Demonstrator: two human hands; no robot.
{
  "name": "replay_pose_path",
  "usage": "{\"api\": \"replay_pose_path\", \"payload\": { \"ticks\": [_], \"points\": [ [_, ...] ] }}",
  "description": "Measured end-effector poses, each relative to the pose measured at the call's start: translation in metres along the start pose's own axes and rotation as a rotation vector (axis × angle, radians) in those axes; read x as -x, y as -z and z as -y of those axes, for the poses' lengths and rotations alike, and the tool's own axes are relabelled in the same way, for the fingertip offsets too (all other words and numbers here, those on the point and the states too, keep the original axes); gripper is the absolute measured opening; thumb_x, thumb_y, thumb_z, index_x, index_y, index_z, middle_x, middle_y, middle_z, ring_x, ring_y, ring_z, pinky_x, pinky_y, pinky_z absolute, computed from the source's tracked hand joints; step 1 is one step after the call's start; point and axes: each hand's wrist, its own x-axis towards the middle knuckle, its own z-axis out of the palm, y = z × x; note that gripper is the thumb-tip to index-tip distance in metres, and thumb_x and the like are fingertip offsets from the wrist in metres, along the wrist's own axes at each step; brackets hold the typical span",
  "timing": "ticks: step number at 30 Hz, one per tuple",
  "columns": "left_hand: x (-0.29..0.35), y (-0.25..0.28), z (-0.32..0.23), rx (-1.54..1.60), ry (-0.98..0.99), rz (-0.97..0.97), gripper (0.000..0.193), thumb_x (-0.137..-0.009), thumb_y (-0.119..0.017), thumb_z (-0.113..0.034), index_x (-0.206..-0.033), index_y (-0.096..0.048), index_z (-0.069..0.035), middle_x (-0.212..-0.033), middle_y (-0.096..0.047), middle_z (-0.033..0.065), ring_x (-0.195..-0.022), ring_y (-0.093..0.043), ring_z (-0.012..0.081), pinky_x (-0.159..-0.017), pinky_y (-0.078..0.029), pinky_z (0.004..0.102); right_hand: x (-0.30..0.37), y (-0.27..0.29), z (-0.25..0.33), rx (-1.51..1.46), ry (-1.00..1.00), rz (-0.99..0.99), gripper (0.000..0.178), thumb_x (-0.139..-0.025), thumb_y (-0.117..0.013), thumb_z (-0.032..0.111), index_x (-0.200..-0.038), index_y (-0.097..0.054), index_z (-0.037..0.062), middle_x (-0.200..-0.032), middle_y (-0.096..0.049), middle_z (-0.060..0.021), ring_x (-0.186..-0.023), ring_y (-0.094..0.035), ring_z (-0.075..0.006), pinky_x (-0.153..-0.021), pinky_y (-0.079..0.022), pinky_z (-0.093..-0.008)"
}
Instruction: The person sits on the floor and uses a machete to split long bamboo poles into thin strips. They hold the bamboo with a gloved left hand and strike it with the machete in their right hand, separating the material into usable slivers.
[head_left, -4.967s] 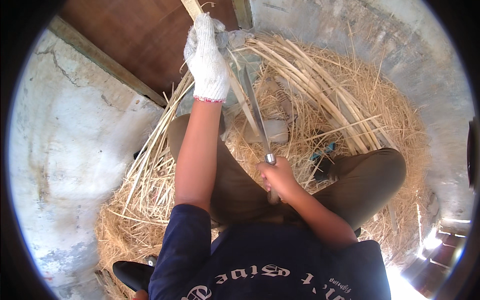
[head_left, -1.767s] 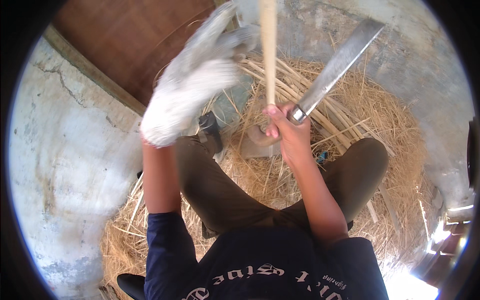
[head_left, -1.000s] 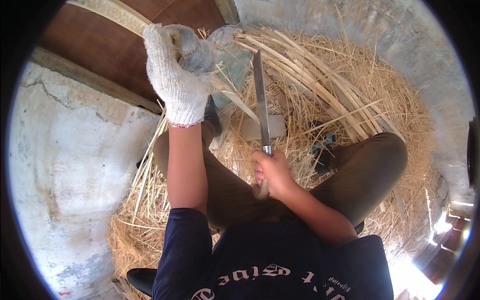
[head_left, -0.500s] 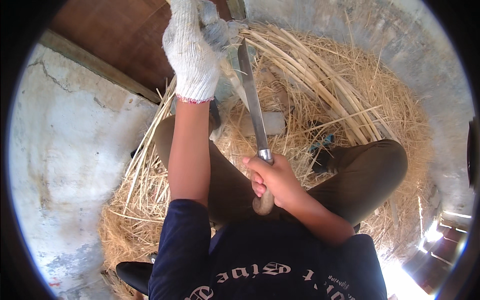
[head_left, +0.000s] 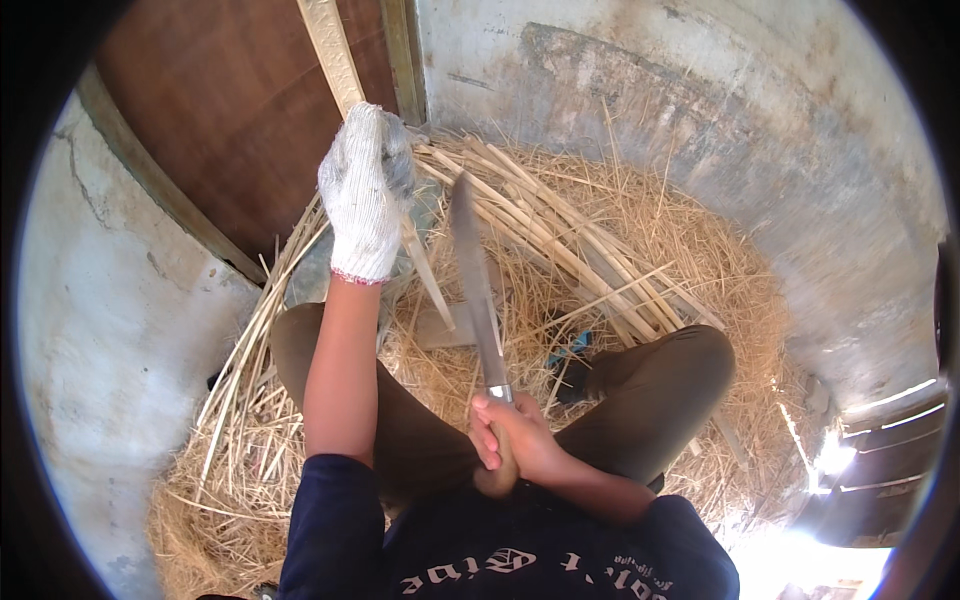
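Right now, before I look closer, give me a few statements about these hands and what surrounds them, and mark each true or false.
1. The left hand wears a white glove. True.
2. The right hand grips the knife by its blade. False: it grips the handle, and the blade points away from the body.
3. A pale strip is held in the left hand. True.
4. The person's shirt is plain white. False: it is dark blue with pale lettering.
5. Loose straw lies around the bent legs. True.
6. The right hand is gloved too. False: it is bare.
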Motion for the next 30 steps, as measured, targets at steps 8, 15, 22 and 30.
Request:
{"api": "replay_pose_path", "payload": {
  "ticks": [8,15,22,30],
  "points": [
    [0.001,0.006,0.004,-0.117,-0.047,-0.076,0.032,-0.106,-0.059,-0.036,-0.087,-0.06,-0.01,-0.072,-0.05,-0.0036,-0.058,-0.042,0.0069,-0.052,-0.033,0.0267,-0.002,-0.011,-0.011,0.161,-0.096,-0.019,0.039,-0.104,-0.057,0.028,-0.071,-0.052,0.0065,-0.057,-0.055,-0.0043,-0.044,-0.053,-0.0132,-0.046,-0.043,-0.0282],
    [-0.003,0.012,-0.001,-0.028,-0.07,-0.089,0.026,-0.106,-0.061,-0.031,-0.092,-0.064,-0.009,-0.072,-0.054,-0.0045,-0.06,-0.045,0.0048,-0.052,-0.035,0.0238,-0.001,-0.012,-0.016,0.315,0.032,-0.062,0.037,-0.103,-0.057,0.026,-0.072,-0.053,0.0066,-0.058,-0.055,-0.0039,-0.045,-0.053,-0.013,-0.048,-0.043,-0.0283],
    [-0.011,-0.006,0.011,-0.085,0.007,-0.081,0.026,-0.105,-0.063,-0.033,-0.087,-0.065,-0.014,-0.066,-0.053,-0.0061,-0.052,-0.045,0.0031,-0.046,-0.034,0.0225,-0.002,-0.017,-0.01,0.234,0.101,-0.096,0.036,-0.103,-0.059,0.026,-0.073,-0.055,0.006,-0.057,-0.055,-0.0034,-0.044,-0.053,-0.0125,-0.045,-0.042,-0.028],
    [-0.003,-0.006,0.006,-0.13,-0.032,0.019,0.034,-0.107,-0.055,-0.038,-0.087,-0.063,-0.012,-0.063,-0.049,-0.0048,-0.048,-0.041,0.0038,-0.042,-0.032,0.0228,0.001,-0.012,-0.006,0.31,0.167,-0.146,0.04,-0.102,-0.059,0.026,-0.069,-0.053,0.0062,-0.055,-0.055,-0.0043,-0.044,-0.053,-0.0122,-0.044,-0.041,-0.0283]
  ]
}}
